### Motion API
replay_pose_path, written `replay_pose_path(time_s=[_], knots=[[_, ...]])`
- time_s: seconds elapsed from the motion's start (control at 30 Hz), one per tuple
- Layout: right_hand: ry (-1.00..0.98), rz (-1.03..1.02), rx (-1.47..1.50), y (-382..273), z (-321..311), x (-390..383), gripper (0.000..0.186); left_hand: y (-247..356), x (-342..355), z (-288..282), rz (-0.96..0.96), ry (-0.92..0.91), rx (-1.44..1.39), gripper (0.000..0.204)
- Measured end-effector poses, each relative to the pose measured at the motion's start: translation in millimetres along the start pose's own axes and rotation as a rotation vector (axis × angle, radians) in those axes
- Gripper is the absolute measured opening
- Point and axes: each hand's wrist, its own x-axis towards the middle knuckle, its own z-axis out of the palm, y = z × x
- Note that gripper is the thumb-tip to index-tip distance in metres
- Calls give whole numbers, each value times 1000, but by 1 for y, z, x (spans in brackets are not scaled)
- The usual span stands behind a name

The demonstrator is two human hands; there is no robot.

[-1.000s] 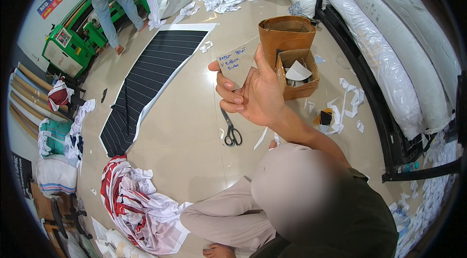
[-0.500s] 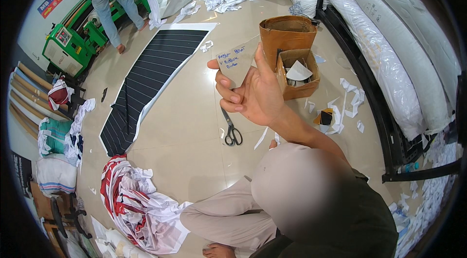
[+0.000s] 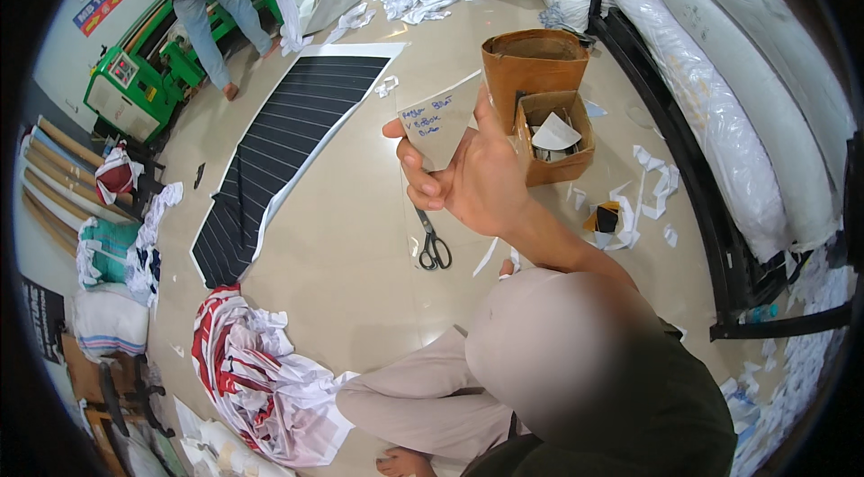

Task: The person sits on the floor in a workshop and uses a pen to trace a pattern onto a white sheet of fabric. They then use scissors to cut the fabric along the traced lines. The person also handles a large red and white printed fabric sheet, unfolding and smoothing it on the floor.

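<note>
Apparently at a reading step, your right hand [image 3: 486, 180], fingers [image 3: 421, 182] half-curled, grips one pale handwritten card [image 3: 434, 124], left hand unseen, any onward move likely calling for a steady edge hold.

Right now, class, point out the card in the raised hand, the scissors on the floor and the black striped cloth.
Card [image 3: 446, 129]: head view, near the middle of its written face.
Scissors [image 3: 427, 230]: head view, where blades and handles meet.
Black striped cloth [image 3: 286, 137]: head view, around the middle of its striped surface.
</note>
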Motion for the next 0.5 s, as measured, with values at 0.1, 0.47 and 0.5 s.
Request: replay_pose_path(time_s=[0.1,0.47,0.5], knots=[[21,-48,-221,3,3,-1,90,35,62,1,-118,-188,-787,43],[68,-540,-1087,-14,-4,-24,74,496,-7,-372,1238,-930,-1792,63],[64,-565,-1102,-14,-3,-24,72,507,-13,-385,1367,-914,-1764,63]])
